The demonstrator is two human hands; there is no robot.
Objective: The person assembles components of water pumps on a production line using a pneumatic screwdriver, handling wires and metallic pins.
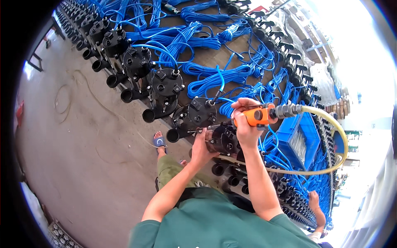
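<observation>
My right hand (247,126) is closed around an orange air screwdriver (258,116). Its metal fitting (288,110) joins a yellowish air hose (344,142). The tool lies sideways, its tip end pointing left, above a black cylindrical pump-like unit (226,139). Whether the tip touches anything I cannot tell. Against the left side of that same unit, my left hand (202,149) is curled with its thumb up; part of its fingers is hidden. Just beyond stands another such unit (202,112), with a blue cable (222,78) coming out of its top.
A long row of similar black units (166,82), with round outlets, lines the bench edge. Coiled blue cables (215,80) cover much of the bench (225,53). A blue crate (295,140) sits at right. Another person's hand (314,201) reaches in at lower right. A thin hose crosses the floor (95,136).
</observation>
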